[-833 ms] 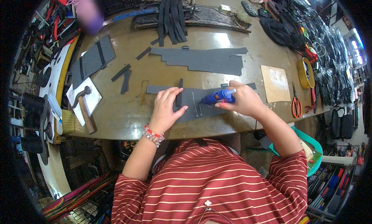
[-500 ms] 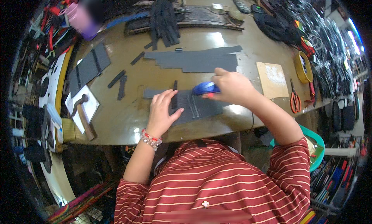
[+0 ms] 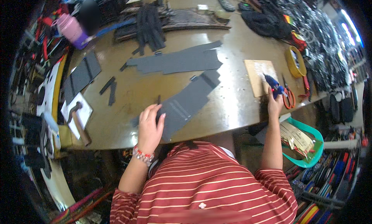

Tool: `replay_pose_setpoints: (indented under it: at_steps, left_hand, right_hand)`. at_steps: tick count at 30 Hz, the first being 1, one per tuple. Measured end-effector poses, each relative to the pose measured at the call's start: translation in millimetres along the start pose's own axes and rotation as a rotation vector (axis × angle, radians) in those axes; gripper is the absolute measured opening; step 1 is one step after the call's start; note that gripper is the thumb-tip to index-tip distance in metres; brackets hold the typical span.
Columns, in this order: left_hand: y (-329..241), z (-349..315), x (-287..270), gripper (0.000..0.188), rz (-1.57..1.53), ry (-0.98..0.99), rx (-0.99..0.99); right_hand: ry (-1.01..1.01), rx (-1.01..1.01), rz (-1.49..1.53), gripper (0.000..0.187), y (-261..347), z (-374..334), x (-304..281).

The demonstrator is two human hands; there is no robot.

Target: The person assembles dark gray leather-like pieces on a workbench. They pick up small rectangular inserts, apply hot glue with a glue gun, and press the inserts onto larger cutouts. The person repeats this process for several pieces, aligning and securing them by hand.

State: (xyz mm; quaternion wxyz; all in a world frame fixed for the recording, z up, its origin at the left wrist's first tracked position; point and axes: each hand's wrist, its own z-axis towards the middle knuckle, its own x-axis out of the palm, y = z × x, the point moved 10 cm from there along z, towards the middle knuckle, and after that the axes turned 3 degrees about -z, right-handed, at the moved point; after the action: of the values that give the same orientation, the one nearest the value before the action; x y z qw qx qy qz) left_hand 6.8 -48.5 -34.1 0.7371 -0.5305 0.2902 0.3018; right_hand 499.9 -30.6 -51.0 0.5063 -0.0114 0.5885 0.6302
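Observation:
My right hand grips a blue hot glue gun over a tan board smeared with whitish dried glue. Under my left hand lies a dark grey sheet with stepped edges, set at a slant near the table's front. The fingers of that hand are stretched out, pressing on the sheet's left part. A short black strip sticks out by its fingertips. Two pale glue lines run across the sheet beside the thumb.
A second grey sheet lies farther back, with black strips behind it. Orange-handled scissors and a yellow tape roll are at right. A hammer rests at left. A green basket stands below the right edge.
My right hand has carried the glue gun from the grey sheet rightward to the tan board. The sheet under my left hand now lies more slanted and more of it shows.

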Motion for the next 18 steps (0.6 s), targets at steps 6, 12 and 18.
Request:
replay_pose_setpoints:
  at_steps: [6, 12, 18]
  left_hand:
    - [-9.4, 21.8, -13.7, 0.022, -0.447, 0.12, -0.035]
    - [-67.1, 42.8, 9.3, 0.013, -0.43, 0.516, 0.231]
    - [-41.0, 56.4, 15.3, 0.013, -0.491, 0.562, 0.002]
  right_hand:
    - [-0.354, -0.215, -0.215, 0.045, 41.1, -61.5, -48.5]
    - [0.793, -0.447, 0.381, 0.022, 200.6, -158.7, 94.8]
    - [0.846, -0.405, 0.237, 0.015, 237.7, -156.5, 118.8]
